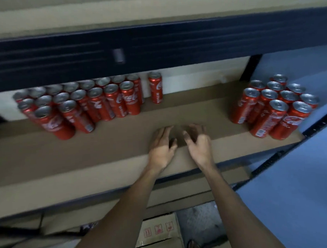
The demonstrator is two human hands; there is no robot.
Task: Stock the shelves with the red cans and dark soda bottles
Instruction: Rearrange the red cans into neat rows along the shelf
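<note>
Left hand [162,148], right hand [198,145] between can clusters [112,101].

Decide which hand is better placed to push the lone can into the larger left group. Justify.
Probably left. The left hand lies almost straight in front of the lone can and is empty; the right hand, also empty, is farther right and would cross it.

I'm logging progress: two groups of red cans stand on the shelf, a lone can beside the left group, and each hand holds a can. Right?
One thing is off: the head view shows the left hand and right hand holding nothing, over the shelf. The left group, right group and lone can are as you say.
</note>
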